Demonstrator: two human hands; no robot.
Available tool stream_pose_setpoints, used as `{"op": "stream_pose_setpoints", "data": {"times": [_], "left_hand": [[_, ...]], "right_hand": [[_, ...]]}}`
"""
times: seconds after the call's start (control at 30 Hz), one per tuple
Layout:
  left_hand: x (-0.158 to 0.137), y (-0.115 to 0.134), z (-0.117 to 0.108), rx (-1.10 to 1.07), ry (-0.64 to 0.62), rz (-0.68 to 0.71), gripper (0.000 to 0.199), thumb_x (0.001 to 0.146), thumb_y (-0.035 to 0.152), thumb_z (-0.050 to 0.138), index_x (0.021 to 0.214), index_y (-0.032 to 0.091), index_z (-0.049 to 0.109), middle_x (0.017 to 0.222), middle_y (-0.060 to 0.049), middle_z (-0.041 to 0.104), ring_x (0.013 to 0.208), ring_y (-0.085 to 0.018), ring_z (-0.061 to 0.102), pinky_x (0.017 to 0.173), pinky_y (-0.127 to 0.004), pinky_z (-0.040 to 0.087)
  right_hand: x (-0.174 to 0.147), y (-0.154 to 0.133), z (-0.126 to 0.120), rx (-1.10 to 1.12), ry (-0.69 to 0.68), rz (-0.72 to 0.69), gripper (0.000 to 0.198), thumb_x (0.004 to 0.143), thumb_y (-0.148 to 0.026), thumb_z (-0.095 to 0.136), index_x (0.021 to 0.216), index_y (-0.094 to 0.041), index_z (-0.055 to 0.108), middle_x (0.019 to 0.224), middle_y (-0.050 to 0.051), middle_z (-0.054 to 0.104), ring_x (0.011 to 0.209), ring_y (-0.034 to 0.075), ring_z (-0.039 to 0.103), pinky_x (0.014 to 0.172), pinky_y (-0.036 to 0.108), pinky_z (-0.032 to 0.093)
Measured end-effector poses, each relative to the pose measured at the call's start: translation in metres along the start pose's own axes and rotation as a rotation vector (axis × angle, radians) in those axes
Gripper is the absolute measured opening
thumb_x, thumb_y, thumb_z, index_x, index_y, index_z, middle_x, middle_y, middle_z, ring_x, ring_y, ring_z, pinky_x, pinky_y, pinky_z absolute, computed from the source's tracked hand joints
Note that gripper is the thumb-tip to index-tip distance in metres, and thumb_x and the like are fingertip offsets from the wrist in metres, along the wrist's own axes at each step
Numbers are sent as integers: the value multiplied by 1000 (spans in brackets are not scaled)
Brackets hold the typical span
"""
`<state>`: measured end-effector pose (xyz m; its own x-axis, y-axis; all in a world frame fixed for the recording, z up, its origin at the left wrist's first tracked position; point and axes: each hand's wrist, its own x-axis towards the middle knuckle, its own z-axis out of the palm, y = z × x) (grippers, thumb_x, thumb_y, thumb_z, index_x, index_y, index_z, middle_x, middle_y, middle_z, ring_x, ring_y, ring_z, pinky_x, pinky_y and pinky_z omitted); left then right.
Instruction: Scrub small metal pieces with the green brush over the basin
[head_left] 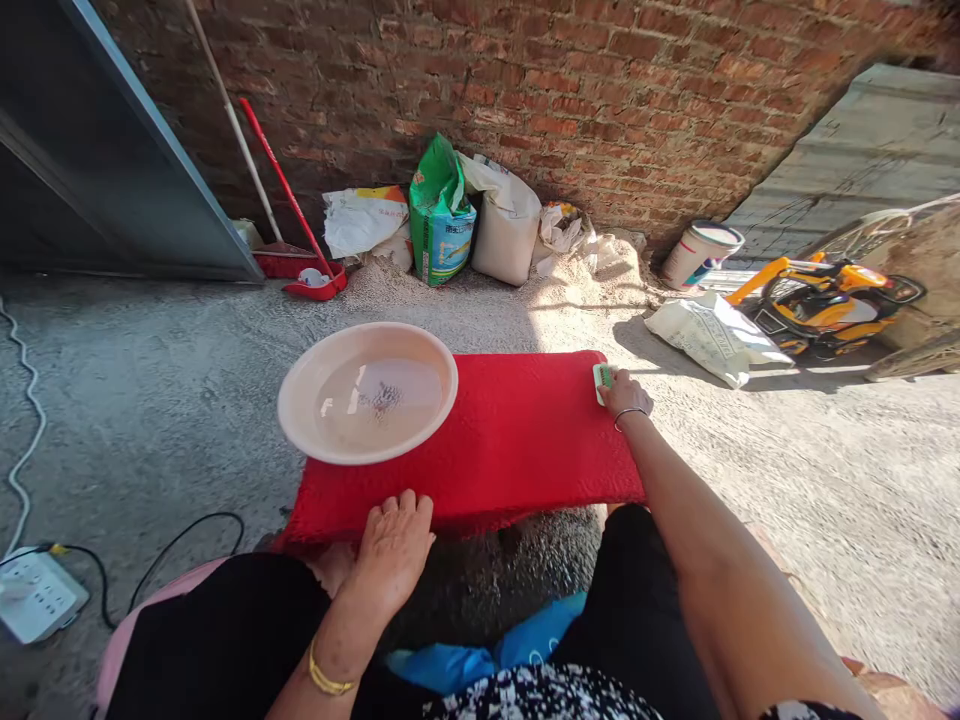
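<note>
A wet-looking red cloth (pixel 525 430) lies spread over a low bench-like support, its near edge hanging down toward my knees. At its far right corner my right hand (pixel 628 393) is closed around a green and white scrub brush (pixel 602 380), which touches the cloth. My left hand (pixel 396 548) is at the near edge of the cloth, fingers bent and pressed onto it; the fingertips are partly hidden. A pale pink basin (pixel 315 432) of water stands on the cloth's left part, just beyond my left hand.
Below the cloth the ground is dark and wet, near a blue plastic piece (pixel 450 668). A power strip (pixel 45 595) with cables lies at left. Sacks (pixel 506 235), a red dustpan (pixel 319 288) and a bucket (pixel 701 255) line the brick wall; an orange ride-on toy (pixel 832 300) is at right.
</note>
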<state>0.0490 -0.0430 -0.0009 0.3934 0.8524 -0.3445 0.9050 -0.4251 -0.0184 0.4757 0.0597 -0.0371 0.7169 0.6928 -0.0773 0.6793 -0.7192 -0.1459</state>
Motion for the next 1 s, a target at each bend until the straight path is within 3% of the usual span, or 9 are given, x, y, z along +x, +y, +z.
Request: {"op": "stream_pose_setpoints", "data": {"times": [0.47, 0.73, 0.87, 0.97, 1.0], "left_hand": [[-2, -18, 0, -82, 43, 78, 33, 86, 29, 46, 117, 20, 54, 121, -14, 53, 110, -27, 51, 91, -44, 37], [-5, -17, -7, -98, 80, 104, 34, 86, 26, 46, 118, 20, 53, 122, -14, 53, 110, -28, 52, 92, -45, 37], [-6, -14, -7, -101, 74, 119, 34, 86, 26, 47, 118, 20, 54, 122, -14, 54, 110, -27, 52, 93, -44, 36], [-3, -12, -4, -78, 62, 125, 35, 86, 26, 46, 120, 20, 53, 123, -14, 53, 111, -28, 51, 93, -44, 37], [-2, -12, -3, -64, 57, 126, 36, 86, 27, 46, 121, 19, 52, 124, -14, 52, 112, -28, 51, 93, -44, 37]], "right_hand": [[-97, 69, -1, -18, 24, 9, 43, 83, -47, 48, 118, -21, 47, 108, 14, 58, 96, 28, 60, 77, 40, 45], [-123, 109, 3, 96, 43, 69, 39, 82, -46, 51, 111, -21, 50, 98, 12, 64, 89, 27, 62, 71, 36, 47], [-151, 88, 3, 236, 96, -48, 39, 84, -47, 49, 112, -21, 50, 95, 9, 64, 83, 25, 62, 68, 35, 47], [-186, 45, 16, 290, 111, -277, 34, 84, -45, 53, 112, -26, 51, 105, 4, 61, 95, 21, 57, 80, 31, 46], [-199, 28, 22, 275, 133, -430, 32, 85, -42, 53, 112, -25, 52, 106, 5, 60, 97, 21, 56, 82, 32, 44]]}}
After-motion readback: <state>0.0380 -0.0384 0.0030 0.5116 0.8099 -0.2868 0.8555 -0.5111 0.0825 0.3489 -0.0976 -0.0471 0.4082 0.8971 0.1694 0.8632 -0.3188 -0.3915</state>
